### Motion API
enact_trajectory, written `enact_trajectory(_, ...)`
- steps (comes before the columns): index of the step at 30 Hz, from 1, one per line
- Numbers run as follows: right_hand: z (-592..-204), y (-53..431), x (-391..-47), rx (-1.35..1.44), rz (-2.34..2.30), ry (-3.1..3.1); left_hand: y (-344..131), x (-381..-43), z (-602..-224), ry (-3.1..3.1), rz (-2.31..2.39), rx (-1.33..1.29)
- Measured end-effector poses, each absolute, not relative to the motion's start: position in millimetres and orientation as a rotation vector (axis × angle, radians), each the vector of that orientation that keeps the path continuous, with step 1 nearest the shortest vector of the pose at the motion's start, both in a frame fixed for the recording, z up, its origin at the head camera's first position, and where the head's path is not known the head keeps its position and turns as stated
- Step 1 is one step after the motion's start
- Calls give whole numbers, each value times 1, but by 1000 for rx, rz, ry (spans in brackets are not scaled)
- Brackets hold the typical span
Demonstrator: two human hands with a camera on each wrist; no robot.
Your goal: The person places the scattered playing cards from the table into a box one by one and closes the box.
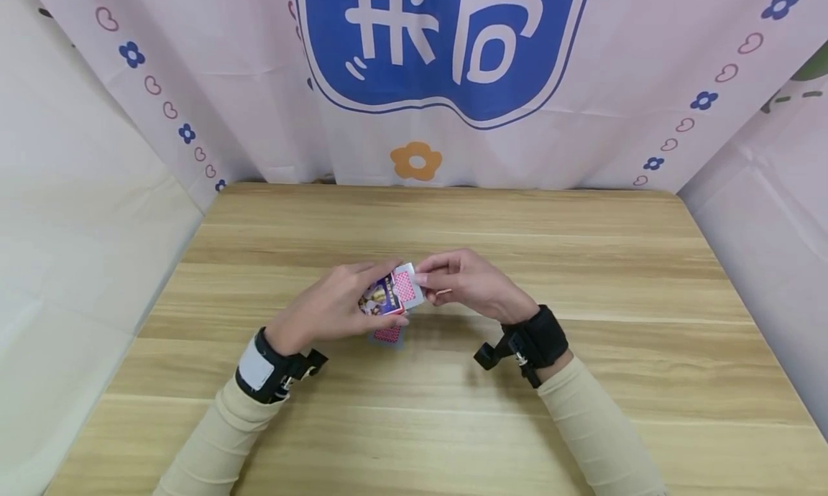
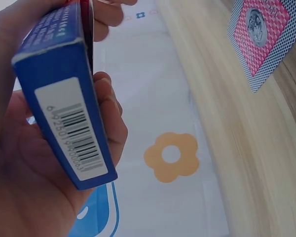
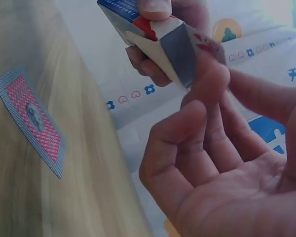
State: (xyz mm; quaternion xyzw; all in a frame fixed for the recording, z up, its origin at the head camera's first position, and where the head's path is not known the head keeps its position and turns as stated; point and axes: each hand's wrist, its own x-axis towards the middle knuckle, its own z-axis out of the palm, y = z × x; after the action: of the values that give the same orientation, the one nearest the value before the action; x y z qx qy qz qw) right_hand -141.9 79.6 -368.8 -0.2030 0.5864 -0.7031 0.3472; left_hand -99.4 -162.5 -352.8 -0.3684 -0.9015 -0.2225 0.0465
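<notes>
My left hand (image 1: 330,302) grips a blue playing card box (image 1: 382,297), thumb along the near side and fingers over the far side. The box's barcode end faces the left wrist camera. From its other end juts a playing card (image 1: 405,286) with a pink checkered back; whether more cards lie with it, I cannot tell. My right hand (image 1: 475,284) pinches the outer end of that card between thumb and fingers. Below the box, a loose card (image 1: 388,335) lies back up on the table, partly hidden by the left hand in the head view.
The wooden table (image 1: 550,410) reaches back to a white curtain (image 1: 259,122) with a blue emblem and flower prints. Pale cloth (image 1: 77,266) hangs along the left side. Black camera straps (image 1: 537,341) sit on both wrists.
</notes>
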Motion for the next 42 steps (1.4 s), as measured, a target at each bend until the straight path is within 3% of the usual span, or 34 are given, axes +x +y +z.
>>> enact_trajectory(21, -388, 60, -137, -523, -1696, 1759, -163, -98, -355, -2759, -749, -1171)
enact_trajectory(33, -407, 39, -135, -818, -1007, 2529, -178, -108, -352, -2796, -708, -1016)
enact_trajectory(42, -411, 24, -124, -798, -654, 2688, -183, -108, -348, -2818, -693, -981)
